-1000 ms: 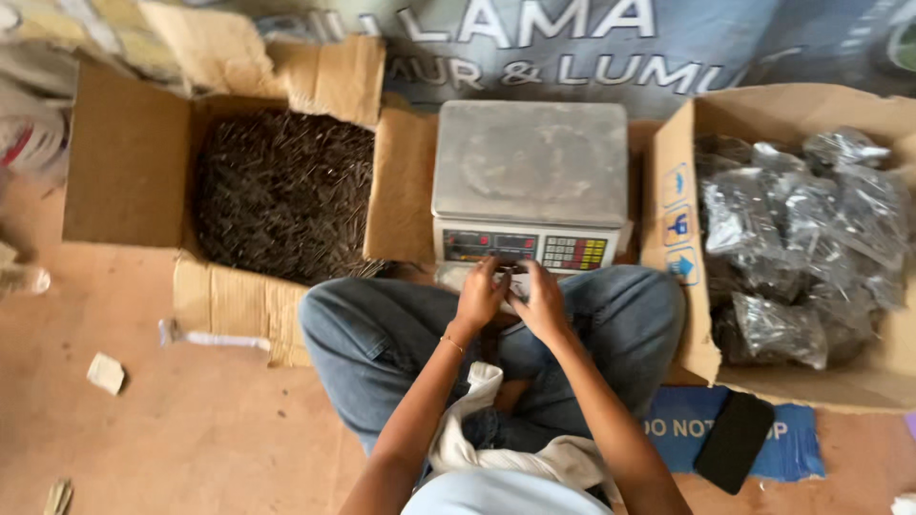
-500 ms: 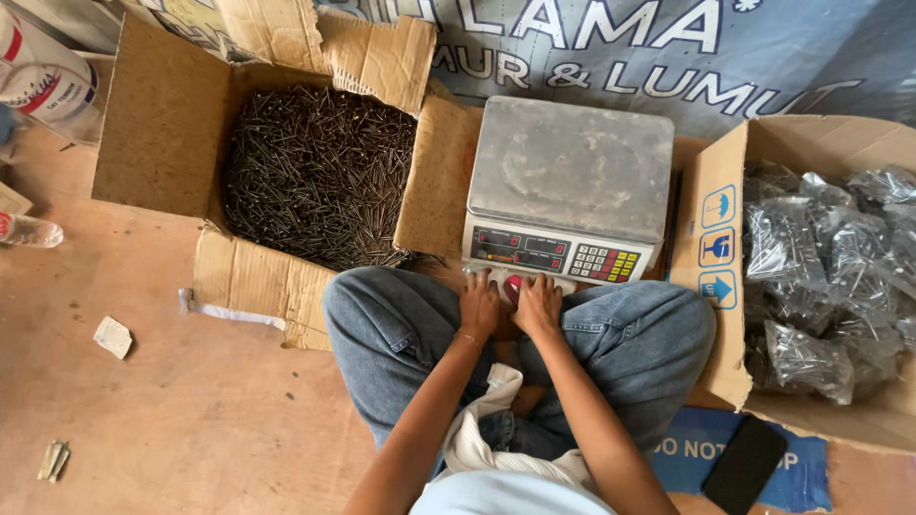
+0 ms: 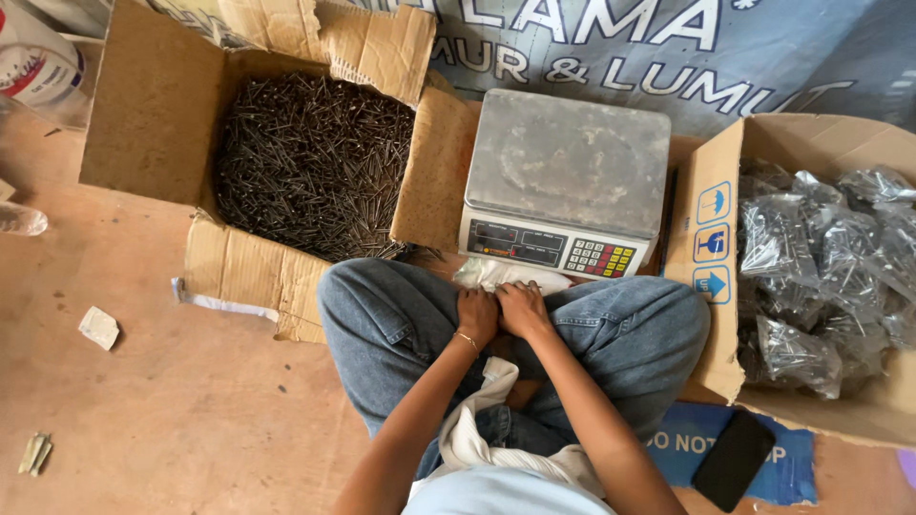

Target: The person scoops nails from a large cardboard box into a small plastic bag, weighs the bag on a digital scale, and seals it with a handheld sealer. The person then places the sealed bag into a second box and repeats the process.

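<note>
Left hand (image 3: 477,315) and right hand (image 3: 520,310) were pressed together in the lap, both closed on a crumpled clear plastic bag (image 3: 506,277) that lay across the blue-jeaned knees just below the scale's front edge. Thin gold bracelet (image 3: 468,340) on the left wrist. At 12 o'clock, just beyond the bag: grey metal-topped digital weighing scale (image 3: 568,162) with keypad. At 10 o'clock: open brown cardboard box (image 3: 143,114) full of dark loose nails (image 3: 310,162). At 3 o'clock: second open cardboard box (image 3: 711,229) holding clear bagged nail packs (image 3: 821,267). At 5 o'clock: black phone (image 3: 732,461) on the floor.
</note>
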